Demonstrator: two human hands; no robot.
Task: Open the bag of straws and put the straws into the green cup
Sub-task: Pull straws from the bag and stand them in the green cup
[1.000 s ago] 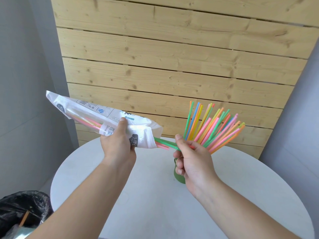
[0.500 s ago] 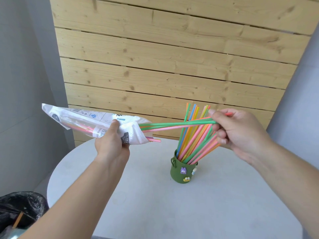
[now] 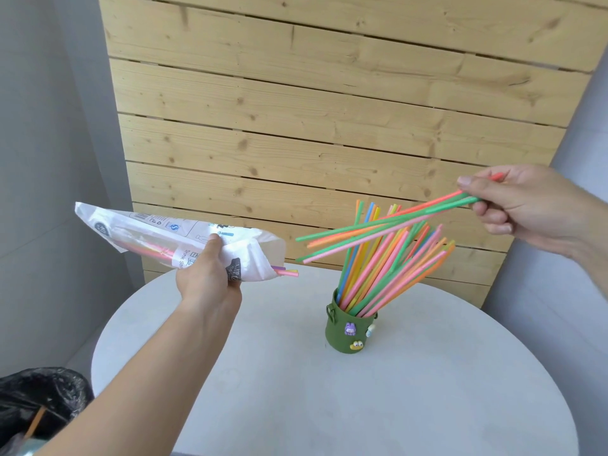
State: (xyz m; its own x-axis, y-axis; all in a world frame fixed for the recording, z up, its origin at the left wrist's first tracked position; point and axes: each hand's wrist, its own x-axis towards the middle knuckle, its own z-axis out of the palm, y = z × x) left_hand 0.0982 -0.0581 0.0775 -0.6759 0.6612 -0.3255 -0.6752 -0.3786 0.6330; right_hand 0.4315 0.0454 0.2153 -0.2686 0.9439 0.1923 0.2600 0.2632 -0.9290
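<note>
Since the earlier frame our right hand (image 3: 533,210) has drawn its few straws (image 3: 362,226) fully clear of the bag (image 3: 158,235), up and to the right. Thumb and curled fingers pinch them at one end, and their free ends hang in the air above the green cup (image 3: 348,330). Our left hand (image 3: 210,274) grips the bag round its middle, held roughly level over the left side of the table (image 3: 329,406), with a few straw tips (image 3: 289,273) poking from its open mouth. The green cup stands upright on the table, packed with coloured straws (image 3: 371,278) leaning right.
</note>
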